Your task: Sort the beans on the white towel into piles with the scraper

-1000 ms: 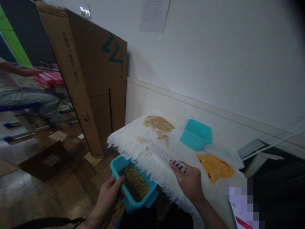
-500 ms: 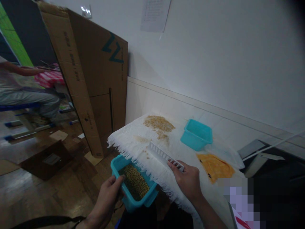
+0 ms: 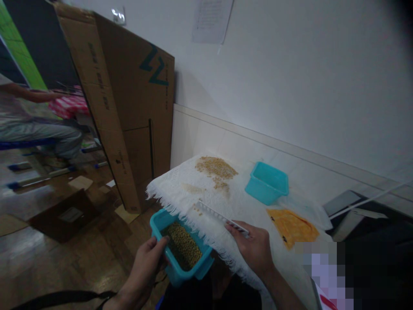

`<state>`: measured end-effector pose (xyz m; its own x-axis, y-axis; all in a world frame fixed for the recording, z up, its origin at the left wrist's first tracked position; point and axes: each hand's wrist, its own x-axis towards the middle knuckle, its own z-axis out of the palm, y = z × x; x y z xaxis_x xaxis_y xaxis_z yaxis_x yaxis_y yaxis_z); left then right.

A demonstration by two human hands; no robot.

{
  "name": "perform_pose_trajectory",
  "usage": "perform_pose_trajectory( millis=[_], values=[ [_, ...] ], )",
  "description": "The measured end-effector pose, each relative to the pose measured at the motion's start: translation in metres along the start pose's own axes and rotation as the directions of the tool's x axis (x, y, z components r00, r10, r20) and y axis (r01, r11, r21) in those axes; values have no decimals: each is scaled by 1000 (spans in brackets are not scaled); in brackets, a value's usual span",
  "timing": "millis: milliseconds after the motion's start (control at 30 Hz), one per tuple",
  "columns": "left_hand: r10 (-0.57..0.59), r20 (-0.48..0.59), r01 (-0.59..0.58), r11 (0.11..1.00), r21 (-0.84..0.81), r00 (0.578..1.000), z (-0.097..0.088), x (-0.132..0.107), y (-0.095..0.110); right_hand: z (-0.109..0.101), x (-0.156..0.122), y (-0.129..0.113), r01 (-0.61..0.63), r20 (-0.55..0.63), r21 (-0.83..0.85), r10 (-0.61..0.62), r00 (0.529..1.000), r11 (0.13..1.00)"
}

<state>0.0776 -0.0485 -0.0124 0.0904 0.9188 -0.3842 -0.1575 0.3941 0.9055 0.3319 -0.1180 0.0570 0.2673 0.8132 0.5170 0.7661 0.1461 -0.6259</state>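
Note:
My left hand (image 3: 146,262) grips the near left rim of a turquoise plastic tub (image 3: 180,277), held just under the table edge. Small yellowish beans (image 3: 185,245) lie inside it. In my right hand (image 3: 253,247) is a white slotted plastic strip (image 3: 216,214), turned nearly edge-on. Its far end is low over the white fringed cloth (image 3: 167,181), beside a few loose beans (image 3: 197,209); whether it touches the cloth I cannot tell. Farther back on the cloth a pile of beans (image 3: 216,167) is spread, with a smaller scatter in front.
A second turquoise tub (image 3: 266,191) stands at the back right, near an orange cloth (image 3: 293,228) and a clear plastic sheet or lid (image 3: 309,206). A tall cardboard box (image 3: 135,94) rises at the left. Beyond it, a person (image 3: 38,116) sits at another table.
My right hand has tilted the slotted strip, so its slotted face now shows much less and its far end sits slightly farther left. The left hand and its tub have barely moved.

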Motion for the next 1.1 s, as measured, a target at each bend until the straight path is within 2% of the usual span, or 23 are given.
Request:
perform_pose_trajectory(
  millis=[133, 400, 633, 733, 833, 900, 1000, 1100],
  values=[
    [8, 1, -8, 1000, -4, 1000, -1, -2, 3, 2, -1, -3, 9, -29, 19, -8, 1000, 1000],
    [-9, -11, 9, 1000, -3, 1000, 2, -3, 8, 5, -2, -5, -2, -7, 37, 3, 1000, 999],
    [-21, -19, 21, 1000, 0, 1000, 1, -1, 8, 10, -11, -15, 75, -25, 45, -74, 997, 996],
    [-15, -18, 15, 1000, 10, 1000, 1, -2, 10, 10, -14, -22, 15, 19, 70, -16, 1000, 997],
    [-7, -23, 7, 1000, 14, 1000, 2, -2, 12, 8, -6, -19, -96, 30, 48, 94, 995, 994],
    [-6, -22, 6, 1000, 3, 1000, 2, -2, 12, 8, 4, -12, -133, -28, -3, 133, 991, 991],
    [0, -22, -1, 1000, -2, 1000, 2, -1, 10, 10, 18, -1, -117, -92, -82, 110, 990, 990],
    [2, -25, -2, 1000, 14, 1000, 1, 2, 8, 15, 25, 5, -75, -67, -111, 68, 995, 991]
  ],
)
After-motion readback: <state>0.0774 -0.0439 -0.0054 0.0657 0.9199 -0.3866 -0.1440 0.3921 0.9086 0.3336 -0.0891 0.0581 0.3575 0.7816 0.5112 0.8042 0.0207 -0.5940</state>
